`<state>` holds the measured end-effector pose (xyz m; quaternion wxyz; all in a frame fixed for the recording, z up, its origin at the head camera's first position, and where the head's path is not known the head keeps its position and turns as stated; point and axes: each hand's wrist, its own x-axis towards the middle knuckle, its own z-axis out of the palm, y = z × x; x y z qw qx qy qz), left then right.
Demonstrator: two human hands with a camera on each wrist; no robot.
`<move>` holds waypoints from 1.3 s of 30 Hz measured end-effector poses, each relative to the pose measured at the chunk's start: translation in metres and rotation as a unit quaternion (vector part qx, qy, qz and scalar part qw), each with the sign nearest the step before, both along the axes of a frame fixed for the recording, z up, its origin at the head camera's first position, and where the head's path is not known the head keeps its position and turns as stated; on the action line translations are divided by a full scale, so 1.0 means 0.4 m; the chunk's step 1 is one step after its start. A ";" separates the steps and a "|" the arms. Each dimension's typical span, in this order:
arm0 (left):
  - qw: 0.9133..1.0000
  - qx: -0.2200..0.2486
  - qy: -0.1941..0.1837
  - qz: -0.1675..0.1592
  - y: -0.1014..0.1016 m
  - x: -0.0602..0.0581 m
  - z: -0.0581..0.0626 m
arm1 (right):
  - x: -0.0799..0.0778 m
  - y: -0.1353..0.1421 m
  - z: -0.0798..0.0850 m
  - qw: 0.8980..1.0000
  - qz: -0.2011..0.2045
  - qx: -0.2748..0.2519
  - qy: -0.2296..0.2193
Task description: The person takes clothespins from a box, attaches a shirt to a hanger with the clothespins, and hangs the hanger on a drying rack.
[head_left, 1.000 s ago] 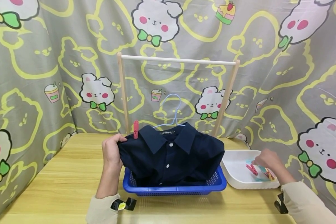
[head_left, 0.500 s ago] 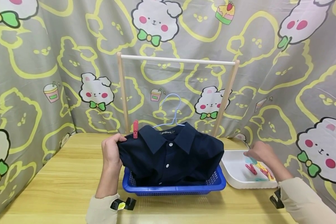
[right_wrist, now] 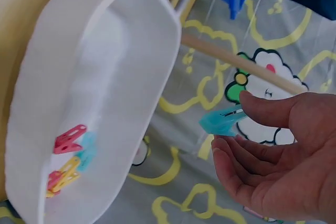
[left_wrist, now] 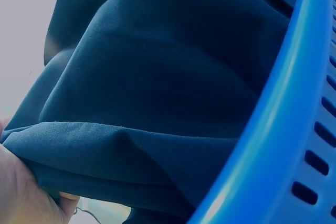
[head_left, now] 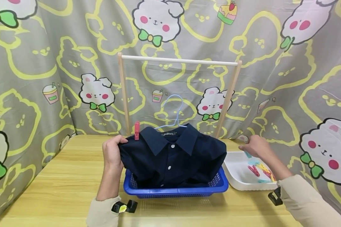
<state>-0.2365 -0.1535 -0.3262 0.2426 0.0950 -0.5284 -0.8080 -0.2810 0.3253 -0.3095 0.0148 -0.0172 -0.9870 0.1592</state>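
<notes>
A dark navy shirt [head_left: 184, 157] with white buttons sits on a pale blue hanger [head_left: 177, 118], its lower part inside a blue basket [head_left: 176, 191]. My left hand [head_left: 111, 154] grips the shirt at its left shoulder; the left wrist view shows the cloth [left_wrist: 142, 82] between thumb and fingers. A red clothespin [head_left: 137, 130] stands clipped on that shoulder, beside the collar. Above the far side of a white tray [head_left: 233, 171], my right hand [head_left: 257, 146] pinches a teal clothespin [right_wrist: 218, 123] between thumb and fingertips.
Several red, yellow and teal clothespins [head_left: 254, 170] lie in the tray, right of the basket. Behind the basket rises a wooden rack [head_left: 234, 86] with a white crossbar [head_left: 179, 61]. A patterned curtain [head_left: 102, 60] surrounds the wooden table [head_left: 59, 179].
My right hand has risen from the clothespins in the tray and moved left, bringing a teal clothespin with it. The left hand keeps its grip on the shirt.
</notes>
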 end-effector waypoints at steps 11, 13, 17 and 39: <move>1.000 -0.007 0.001 0.000 -0.001 0.001 0.001 | 0.001 -0.069 0.049 0.999 0.036 -0.011 0.035; 1.000 -0.007 0.001 0.001 -0.001 0.001 0.001 | 0.003 -0.079 0.058 0.998 0.042 -0.009 0.045; 1.000 -0.006 0.003 0.000 -0.001 0.000 0.001 | 0.007 -0.095 0.075 0.997 0.045 -0.011 0.061; 1.000 -0.010 -0.004 0.001 0.002 -0.002 -0.002 | 0.053 -0.211 0.142 0.980 0.059 -0.087 0.170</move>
